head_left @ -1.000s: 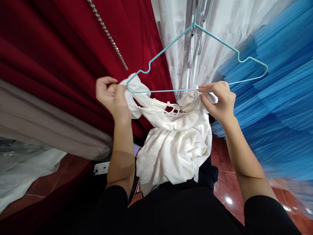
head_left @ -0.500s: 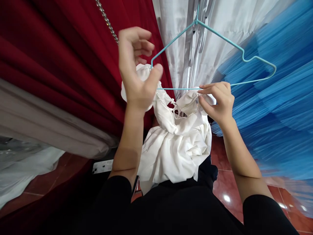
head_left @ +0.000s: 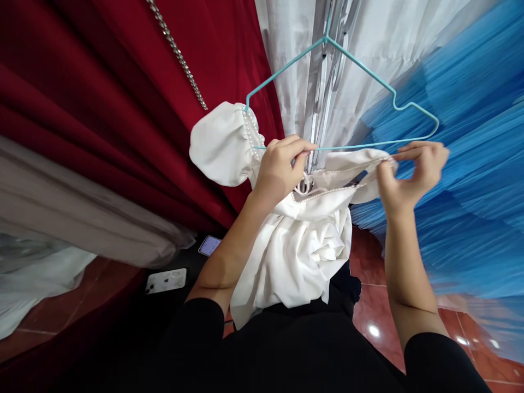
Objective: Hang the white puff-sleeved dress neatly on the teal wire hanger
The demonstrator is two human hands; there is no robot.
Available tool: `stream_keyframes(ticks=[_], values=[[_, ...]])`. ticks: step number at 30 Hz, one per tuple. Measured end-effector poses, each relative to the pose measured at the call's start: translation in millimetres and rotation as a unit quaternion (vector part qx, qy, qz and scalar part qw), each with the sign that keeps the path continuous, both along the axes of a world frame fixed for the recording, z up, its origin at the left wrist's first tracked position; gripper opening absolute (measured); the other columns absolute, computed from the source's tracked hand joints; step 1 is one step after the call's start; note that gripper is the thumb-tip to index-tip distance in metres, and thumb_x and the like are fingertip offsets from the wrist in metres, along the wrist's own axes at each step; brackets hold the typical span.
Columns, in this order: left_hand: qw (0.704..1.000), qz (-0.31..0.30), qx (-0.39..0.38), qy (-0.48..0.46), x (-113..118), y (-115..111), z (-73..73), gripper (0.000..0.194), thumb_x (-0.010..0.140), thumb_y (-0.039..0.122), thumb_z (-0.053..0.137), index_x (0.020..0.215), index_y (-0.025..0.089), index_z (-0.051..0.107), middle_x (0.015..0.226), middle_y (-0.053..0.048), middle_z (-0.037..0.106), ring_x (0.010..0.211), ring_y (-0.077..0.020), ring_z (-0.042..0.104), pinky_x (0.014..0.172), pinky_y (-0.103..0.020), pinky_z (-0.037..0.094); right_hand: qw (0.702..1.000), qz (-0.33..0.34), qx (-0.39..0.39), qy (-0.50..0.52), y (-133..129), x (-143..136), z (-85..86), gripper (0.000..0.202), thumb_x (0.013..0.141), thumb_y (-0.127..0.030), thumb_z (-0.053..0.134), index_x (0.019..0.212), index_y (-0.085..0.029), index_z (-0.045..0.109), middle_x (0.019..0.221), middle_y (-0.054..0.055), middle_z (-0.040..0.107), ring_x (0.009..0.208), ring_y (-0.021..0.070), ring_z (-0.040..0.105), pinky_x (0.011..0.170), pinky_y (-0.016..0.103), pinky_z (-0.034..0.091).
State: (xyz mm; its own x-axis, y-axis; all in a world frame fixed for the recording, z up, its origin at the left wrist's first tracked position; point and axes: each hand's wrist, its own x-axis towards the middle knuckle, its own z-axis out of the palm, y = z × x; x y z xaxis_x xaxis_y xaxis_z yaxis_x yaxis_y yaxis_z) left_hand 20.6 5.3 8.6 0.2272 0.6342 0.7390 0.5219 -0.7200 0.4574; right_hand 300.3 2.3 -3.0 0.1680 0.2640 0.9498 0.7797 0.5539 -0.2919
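Pinching hanger (head_left: pixel 326 40) with left hand (head_left: pixel 281 166), edge of dress (head_left: pixel 303 256) with right hand (head_left: pixel 411 174); best hold hanger steady and stretch edge gently, no yanking.

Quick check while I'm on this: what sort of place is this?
Probably a dress shop or a clothes storeroom; I can't tell which. A white garment sits with one sleeve over a teal hanger, with blue net fabric to the right and red cloth to the left.
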Motion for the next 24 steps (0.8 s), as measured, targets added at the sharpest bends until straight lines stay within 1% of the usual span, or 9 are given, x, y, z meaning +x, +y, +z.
stream_keyframes(ticks=[2, 5, 8, 11, 14, 16, 19, 22, 24], values=[[1.0, -0.011, -0.021, -0.012, -1, -3, 3.4, 0.028, 0.099, 0.007, 0.058, 0.1, 0.022, 0.081, 0.098, -0.003, 0.08, 0.094, -0.0224, 0.076, 0.088, -0.037, 0.056, 0.995, -0.058, -0.028, 0.072, 6, 20, 13.7, 0.022, 0.072, -0.023, 0.07, 0.071, -0.031, 0.049, 0.074, 0.004, 0.063, 0.075, 0.0274, 0.063, 0.081, 0.052, 0.055], [0.998, -0.032, -0.035, -0.03, 1, -6, 5.2, 0.028, 0.099, 0.008, 0.058, 0.099, 0.022, 0.082, 0.099, -0.003, 0.08, 0.095, -0.0218, 0.076, 0.089, -0.035, 0.058, 0.986, -0.089, -0.075, 0.119, 23, 45, 37.1, 0.029, 0.067, -0.017, 0.067, 0.067, -0.033, 0.042, 0.063, 0.001, 0.055, 0.059, 0.0183, 0.047, 0.064, 0.042, 0.046], [0.998, -0.032, -0.033, -0.03, 4, -5, 5.5, 0.027, 0.099, 0.009, 0.059, 0.099, 0.022, 0.083, 0.099, -0.003, 0.081, 0.091, -0.0211, 0.076, 0.086, -0.034, 0.059, 0.982, -0.11, -0.092, 0.125, 37, 59, 55.3, 0.035, 0.06, -0.007, 0.065, 0.061, -0.033, 0.041, 0.059, -0.003, 0.052, 0.055, 0.0119, 0.039, 0.06, 0.037, 0.039], [0.998, -0.023, -0.044, -0.027, 1, -5, 7.5, 0.028, 0.097, 0.008, 0.06, 0.099, 0.021, 0.085, 0.099, -0.003, 0.081, 0.094, -0.0221, 0.077, 0.087, -0.034, 0.059, 0.975, -0.097, -0.122, 0.156, 40, 60, 68.2, 0.032, 0.057, 0.002, 0.061, 0.058, -0.027, 0.046, 0.056, -0.008, 0.05, 0.052, 0.0068, 0.036, 0.057, 0.03, 0.031], [0.998, -0.021, -0.058, -0.027, -4, -7, 11.0, 0.031, 0.096, 0.006, 0.058, 0.102, 0.02, 0.085, 0.101, -0.004, 0.082, 0.097, -0.0227, 0.078, 0.089, -0.035, 0.059, 0.979, -0.054, -0.123, 0.156, 35, 48, 80.9, 0.033, 0.057, 0.011, 0.058, 0.061, -0.021, 0.051, 0.058, -0.011, 0.05, 0.054, 0.0049, 0.037, 0.059, 0.026, 0.029], [0.998, -0.022, -0.057, -0.027, -6, -10, 12.7, 0.032, 0.096, 0.005, 0.058, 0.103, 0.02, 0.085, 0.101, -0.004, 0.081, 0.097, -0.0225, 0.078, 0.09, -0.035, 0.059, 0.985, -0.021, -0.106, 0.135, 34, 32, 89.5, 0.037, 0.058, 0.015, 0.058, 0.061, -0.021, 0.05, 0.059, -0.011, 0.051, 0.056, 0.005, 0.038, 0.059, 0.025, 0.028], [0.998, -0.021, -0.056, -0.024, -6, -11, 13.1, 0.032, 0.096, 0.005, 0.058, 0.103, 0.021, 0.085, 0.1, -0.003, 0.081, 0.098, -0.0226, 0.077, 0.09, -0.035, 0.058, 0.987, 0.059, -0.097, 0.114, 37, 6, 99.0, 0.037, 0.058, 0.013, 0.06, 0.064, -0.023, 0.051, 0.063, -0.009, 0.055, 0.057, 0.0057, 0.043, 0.056, 0.025, 0.028], [0.998, -0.005, -0.058, -0.008, -5, -11, 11.8, 0.033, 0.097, 0.004, 0.057, 0.105, 0.02, 0.085, 0.101, -0.004, 0.08, 0.099, -0.0236, 0.077, 0.092, -0.036, 0.058, 0.971, 0.181, -0.093, 0.129, 35, -12, 101.6, 0.027, 0.062, 0.003, 0.062, 0.071, -0.022, 0.061, 0.07, -0.005, 0.064, 0.062, 0.0099, 0.06, 0.057, 0.026, 0.042], [0.998, 0.009, -0.059, 0.006, -5, -10, 10.7, 0.033, 0.097, 0.004, 0.057, 0.106, 0.02, 0.084, 0.102, -0.005, 0.08, 0.099, -0.0241, 0.076, 0.093, -0.037, 0.057, 0.958, 0.244, -0.051, 0.142, 28, -17, 98.8, 0.019, 0.069, -0.006, 0.063, 0.078, -0.022, 0.066, 0.078, -0.001, 0.068, 0.071, 0.0157, 0.071, 0.064, 0.031, 0.054]])
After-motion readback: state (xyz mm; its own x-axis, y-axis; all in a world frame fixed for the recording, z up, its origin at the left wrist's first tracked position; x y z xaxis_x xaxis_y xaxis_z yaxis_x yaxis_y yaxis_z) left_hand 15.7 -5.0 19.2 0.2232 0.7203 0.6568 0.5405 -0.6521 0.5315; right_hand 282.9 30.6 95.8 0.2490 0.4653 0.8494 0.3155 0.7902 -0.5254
